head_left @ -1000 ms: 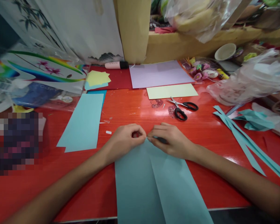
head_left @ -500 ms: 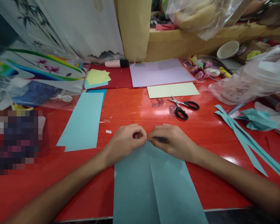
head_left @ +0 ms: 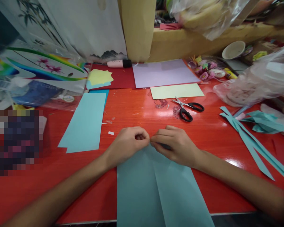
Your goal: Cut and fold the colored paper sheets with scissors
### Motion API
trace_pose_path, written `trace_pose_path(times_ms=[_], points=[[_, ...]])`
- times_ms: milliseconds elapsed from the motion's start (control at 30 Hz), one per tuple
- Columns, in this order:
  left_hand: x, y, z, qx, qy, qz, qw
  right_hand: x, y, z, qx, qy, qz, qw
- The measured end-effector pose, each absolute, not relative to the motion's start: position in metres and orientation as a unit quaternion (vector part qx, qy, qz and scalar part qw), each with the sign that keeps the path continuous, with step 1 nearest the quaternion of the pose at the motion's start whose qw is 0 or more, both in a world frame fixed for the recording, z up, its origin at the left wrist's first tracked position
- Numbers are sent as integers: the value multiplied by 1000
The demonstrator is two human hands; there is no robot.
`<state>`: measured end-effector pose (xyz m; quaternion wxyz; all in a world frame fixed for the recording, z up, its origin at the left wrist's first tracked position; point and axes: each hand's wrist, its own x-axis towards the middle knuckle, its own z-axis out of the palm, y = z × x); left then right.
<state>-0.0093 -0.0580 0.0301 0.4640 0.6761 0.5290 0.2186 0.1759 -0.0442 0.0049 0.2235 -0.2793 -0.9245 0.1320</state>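
A large teal sheet of paper (head_left: 137, 192) with a lengthwise crease hangs toward me over the table's front edge. At its far end, my left hand (head_left: 131, 143) pinches the edge between thumb and curled fingers. Right beside it, my right hand (head_left: 175, 145) is closed in a pinch on the same edge, the fingertips of both hands almost touching. The exact spot of the paper under the fingertips is hidden. Beyond the hands lie black-handled scissors (head_left: 188, 108), their blades partly apart and pointing left.
Light blue paper pieces (head_left: 85, 123) lie at left, and cut teal strips (head_left: 248, 142) at right. Behind are a pale yellow strip (head_left: 177, 91), a lilac sheet (head_left: 164, 72) and a pink marker (head_left: 118, 64). Plastic bags (head_left: 257, 77) crowd the right side of the red table (head_left: 137, 110).
The whole view has shifted very slightly. My right hand's fingers have moved a little while both hands stay pinched at the paper's far edge.
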Motion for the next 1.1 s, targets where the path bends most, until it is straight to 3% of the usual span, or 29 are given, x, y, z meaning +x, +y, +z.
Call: trace_pose_path(times_ms=[167, 300, 367, 500, 667, 833, 1100], points=[[-11, -58, 29, 658, 531, 206, 492, 177, -42, 4, -247, -940, 94, 216], [-10, -59, 30, 686, 538, 197, 448, 178, -38, 4, -242, -946, 81, 198], [-9, -59, 30, 732, 547, 218, 343, 179, -33, 3, -268, -941, 81, 191], [-11, -58, 20, 860, 457, 225, 36, 182, -20, 4, -348, -916, 54, 191], [-14, -56, -1, 922, 332, 165, -108, 187, -26, 7, -377, -905, 19, 197], [-13, -57, -5, 916, 330, 185, -132, 192, -43, -5, -366, -918, 64, 136], [-16, -51, 0, 922, 344, 160, -72, 197, -32, -3, -350, -930, 69, 91]])
